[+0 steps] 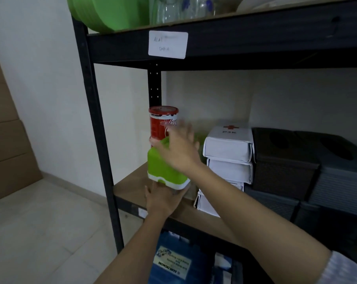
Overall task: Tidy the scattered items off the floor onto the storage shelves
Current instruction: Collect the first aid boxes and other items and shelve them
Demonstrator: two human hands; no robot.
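Dark metal shelves (224, 44) against a pale wall, with a green container (163, 167) going onto the middle board.

Both hands carry the container at the shelf's left end: the left hand (163, 198) props it from below, fingers curled under its white rim, while the right hand (178, 149) lies on top, fingers blurred, so its hold cannot be judged. Supporting it from 2 sides likely steadies it for setting down beside the red tin (162, 123). White first-aid boxes (228, 152) and dark bins (286, 160) fill the rest; a pale tiled floor lies below.
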